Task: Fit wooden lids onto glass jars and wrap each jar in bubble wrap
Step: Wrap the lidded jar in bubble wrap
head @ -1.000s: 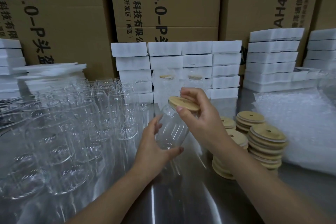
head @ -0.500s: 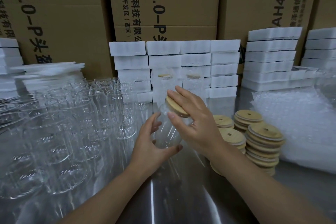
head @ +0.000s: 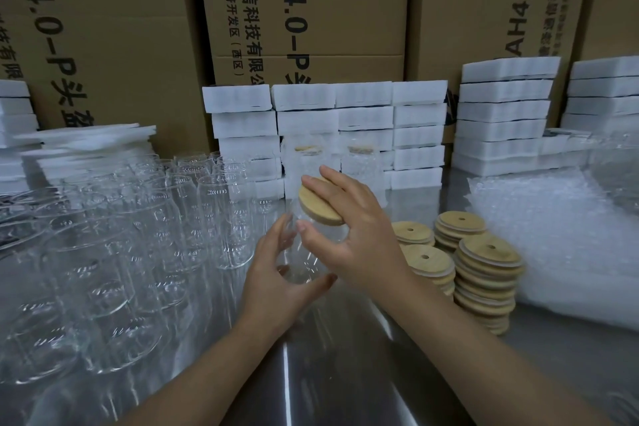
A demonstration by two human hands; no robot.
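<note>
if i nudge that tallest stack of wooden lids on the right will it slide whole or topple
The tallest lid stack looks uneven, with lids offset from one another, so a sideways nudge would probably shear it rather than slide it whole. The lids look thin and wooden, so likely light and stiff. Spilled ones might roll on the smooth metal table.

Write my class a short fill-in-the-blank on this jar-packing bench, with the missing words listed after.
The right hand holds a ____ lid on the mouth of the jar gripped by the left hand.
Spare lids stand stacked on the person's ____ side.
Each top spare lid has a round ____ in it.
Empty jars crowd the table's ____ side.
Missing words: wooden; right; hole; left.
</note>
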